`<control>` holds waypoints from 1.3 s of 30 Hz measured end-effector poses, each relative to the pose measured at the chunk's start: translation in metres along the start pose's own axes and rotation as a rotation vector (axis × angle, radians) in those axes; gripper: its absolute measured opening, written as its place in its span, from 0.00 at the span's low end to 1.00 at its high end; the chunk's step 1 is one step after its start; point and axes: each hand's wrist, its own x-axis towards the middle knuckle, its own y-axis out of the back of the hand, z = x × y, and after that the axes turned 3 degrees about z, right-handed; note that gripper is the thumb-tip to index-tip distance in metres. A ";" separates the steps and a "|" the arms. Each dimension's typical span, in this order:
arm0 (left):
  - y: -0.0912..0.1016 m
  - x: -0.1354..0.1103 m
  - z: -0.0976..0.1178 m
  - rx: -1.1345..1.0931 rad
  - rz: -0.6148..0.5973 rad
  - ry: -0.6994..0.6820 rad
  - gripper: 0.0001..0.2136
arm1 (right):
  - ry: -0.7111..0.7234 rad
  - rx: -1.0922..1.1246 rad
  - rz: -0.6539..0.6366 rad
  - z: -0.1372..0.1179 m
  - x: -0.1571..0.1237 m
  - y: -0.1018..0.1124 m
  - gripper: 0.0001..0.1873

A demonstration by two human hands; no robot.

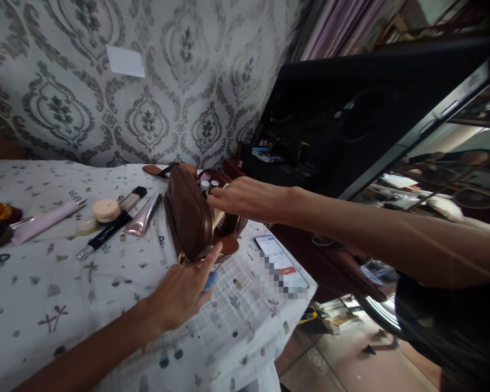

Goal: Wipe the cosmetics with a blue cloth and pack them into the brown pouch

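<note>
A brown leather pouch (pixel 188 215) stands open on a table with a white patterned cloth (pixel 65 294). My right hand (pixel 240 198) reaches over its open mouth, fingers pinched on a small silver-topped item (pixel 213 186) among others inside. My left hand (pixel 183 288) rests on the cloth at the pouch's near end, thumb against its zipper corner, fingers curled over something blue (pixel 210 281).
Cosmetics lie left of the pouch: a rose-gold tube (pixel 144 216), a black pencil (pixel 106 234), a round beige jar (pixel 106 210), a pink tube (pixel 44 220). A phone (pixel 281 264) lies near the table's right edge. A black cabinet (pixel 351 120) stands to the right.
</note>
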 end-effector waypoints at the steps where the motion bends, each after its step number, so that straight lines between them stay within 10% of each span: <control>1: -0.001 0.000 -0.001 0.002 0.014 -0.008 0.36 | 0.003 0.002 0.003 0.001 -0.001 -0.002 0.13; 22: -0.003 -0.002 0.000 0.002 0.053 -0.007 0.36 | -0.060 0.022 0.107 0.000 0.002 -0.038 0.12; 39: 0.007 0.000 0.005 -0.013 -0.050 0.047 0.36 | -0.133 0.531 0.513 0.043 -0.037 -0.055 0.19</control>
